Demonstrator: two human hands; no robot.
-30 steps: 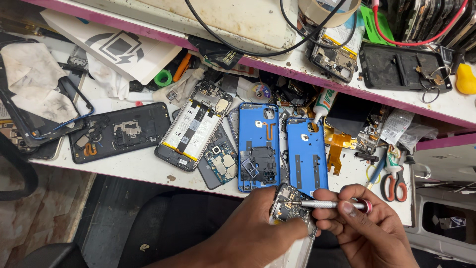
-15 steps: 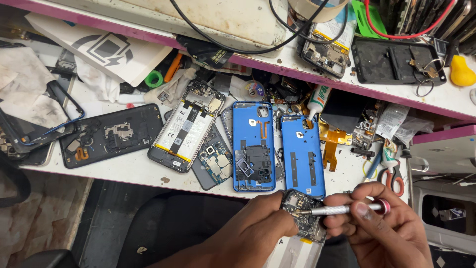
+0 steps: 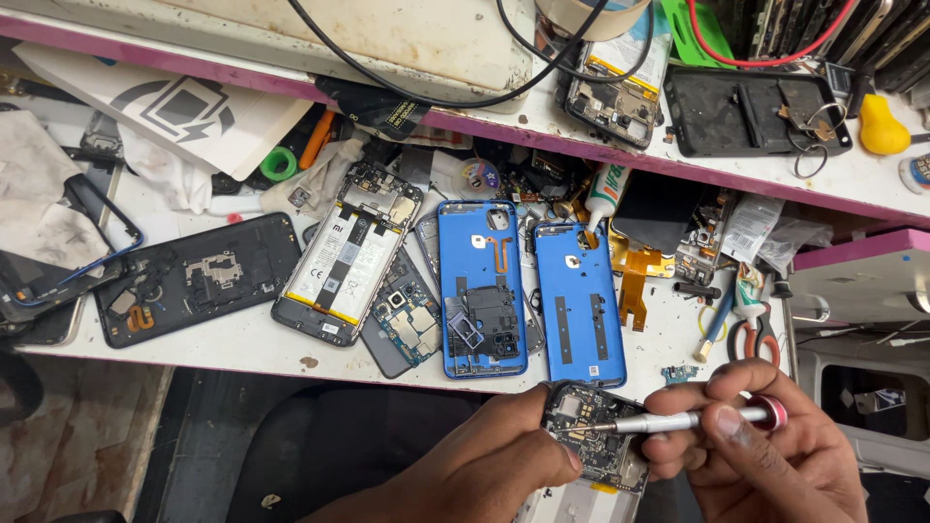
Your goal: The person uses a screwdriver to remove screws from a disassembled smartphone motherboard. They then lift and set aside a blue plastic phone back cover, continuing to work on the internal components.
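Pinched in right hand point(image 3: 765, 455): screwdriver point(image 3: 678, 419), tip on open phone point(image 3: 596, 446). Left hand point(image 3: 494, 465) clasps phone, below blue covers point(image 3: 528, 291).

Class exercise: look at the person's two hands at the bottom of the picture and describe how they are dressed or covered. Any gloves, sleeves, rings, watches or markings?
Both the left hand and the right hand are bare: no gloves. No ring shows on the visible fingers, and no watch, band or sleeve cuff shows on what can be seen of the wrists. The nails are short and unpainted. No markings are visible.
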